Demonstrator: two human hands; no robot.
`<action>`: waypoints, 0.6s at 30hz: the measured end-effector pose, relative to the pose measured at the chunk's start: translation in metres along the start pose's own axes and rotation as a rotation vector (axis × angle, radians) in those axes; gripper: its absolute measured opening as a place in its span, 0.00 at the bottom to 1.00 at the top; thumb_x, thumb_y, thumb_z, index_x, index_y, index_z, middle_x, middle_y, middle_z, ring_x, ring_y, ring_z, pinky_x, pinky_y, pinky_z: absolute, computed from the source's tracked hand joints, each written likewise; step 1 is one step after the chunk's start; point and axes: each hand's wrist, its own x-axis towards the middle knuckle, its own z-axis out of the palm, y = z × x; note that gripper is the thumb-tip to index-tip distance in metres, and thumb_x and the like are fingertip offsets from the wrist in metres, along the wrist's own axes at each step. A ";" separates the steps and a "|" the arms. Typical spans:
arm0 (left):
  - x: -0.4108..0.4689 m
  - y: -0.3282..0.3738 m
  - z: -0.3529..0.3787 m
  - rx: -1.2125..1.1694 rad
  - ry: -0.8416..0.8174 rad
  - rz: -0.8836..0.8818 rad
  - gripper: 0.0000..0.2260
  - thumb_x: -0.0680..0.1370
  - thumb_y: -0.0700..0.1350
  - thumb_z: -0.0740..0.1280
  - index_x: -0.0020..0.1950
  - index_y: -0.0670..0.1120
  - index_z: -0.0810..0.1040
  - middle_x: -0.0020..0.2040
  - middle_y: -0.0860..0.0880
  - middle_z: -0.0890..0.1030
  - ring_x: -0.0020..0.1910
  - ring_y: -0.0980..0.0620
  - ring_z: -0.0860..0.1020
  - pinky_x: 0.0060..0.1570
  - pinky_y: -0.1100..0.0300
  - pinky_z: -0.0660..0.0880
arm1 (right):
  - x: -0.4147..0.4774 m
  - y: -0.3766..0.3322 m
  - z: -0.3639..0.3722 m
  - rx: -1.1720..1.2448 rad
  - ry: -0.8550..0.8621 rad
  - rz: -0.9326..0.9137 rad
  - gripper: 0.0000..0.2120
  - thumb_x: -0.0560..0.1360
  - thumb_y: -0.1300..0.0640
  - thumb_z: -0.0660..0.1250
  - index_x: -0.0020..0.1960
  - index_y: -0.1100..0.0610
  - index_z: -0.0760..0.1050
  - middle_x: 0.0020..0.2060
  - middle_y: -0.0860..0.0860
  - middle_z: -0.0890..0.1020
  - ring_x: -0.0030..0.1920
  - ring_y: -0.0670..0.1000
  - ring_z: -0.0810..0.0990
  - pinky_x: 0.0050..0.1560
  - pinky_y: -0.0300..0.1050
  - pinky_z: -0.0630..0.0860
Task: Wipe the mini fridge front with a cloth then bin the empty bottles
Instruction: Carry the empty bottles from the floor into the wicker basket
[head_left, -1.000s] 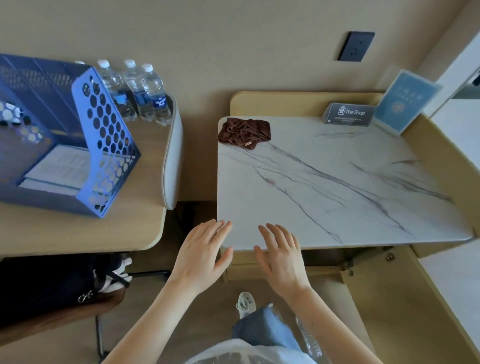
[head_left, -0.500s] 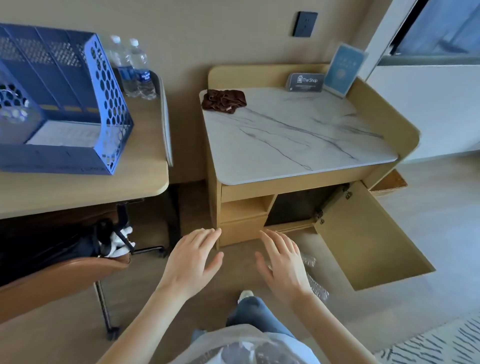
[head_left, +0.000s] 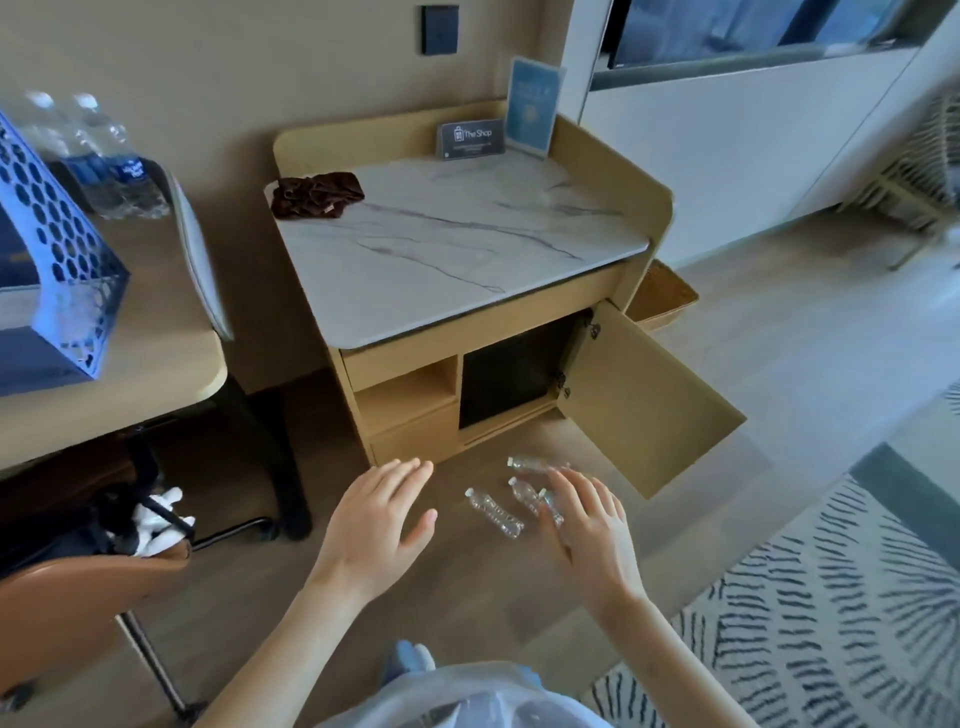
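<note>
A dark mini fridge front shows inside the wooden cabinet, whose door stands swung open to the right. A brown cloth lies crumpled on the back left of the marble top. Several empty clear bottles lie on the wooden floor before the cabinet. My right hand hovers over them with fingers spread, partly covering two. My left hand is spread open to their left, holding nothing. A clear plastic bag shows at the bottom edge.
A desk on the left carries a blue mesh file tray and full water bottles. A brown chair stands below it. A patterned rug lies right; a wicker basket sits behind the door.
The view has pulled back and down from the marble top. The cabinet front, open door and floor bottles have come into sight. Both hands stayed open, the right now over the bottles.
</note>
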 end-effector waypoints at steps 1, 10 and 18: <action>-0.004 0.009 0.009 0.000 -0.022 0.003 0.28 0.79 0.59 0.51 0.74 0.46 0.73 0.70 0.48 0.76 0.71 0.48 0.72 0.72 0.50 0.69 | -0.015 0.009 -0.003 -0.008 -0.020 0.014 0.19 0.77 0.53 0.63 0.65 0.60 0.78 0.61 0.53 0.81 0.61 0.59 0.79 0.61 0.55 0.76; -0.024 0.100 0.051 -0.030 -0.074 0.033 0.28 0.79 0.57 0.53 0.72 0.44 0.74 0.69 0.47 0.77 0.70 0.47 0.73 0.71 0.50 0.69 | -0.099 0.079 -0.048 -0.040 -0.052 0.068 0.21 0.77 0.54 0.65 0.68 0.59 0.74 0.62 0.53 0.79 0.61 0.58 0.78 0.60 0.56 0.76; -0.023 0.161 0.074 -0.053 -0.059 0.066 0.27 0.79 0.56 0.54 0.71 0.42 0.75 0.68 0.45 0.78 0.69 0.44 0.74 0.70 0.48 0.70 | -0.123 0.122 -0.078 -0.029 0.041 0.067 0.20 0.76 0.56 0.67 0.66 0.57 0.74 0.61 0.52 0.79 0.60 0.57 0.77 0.59 0.54 0.75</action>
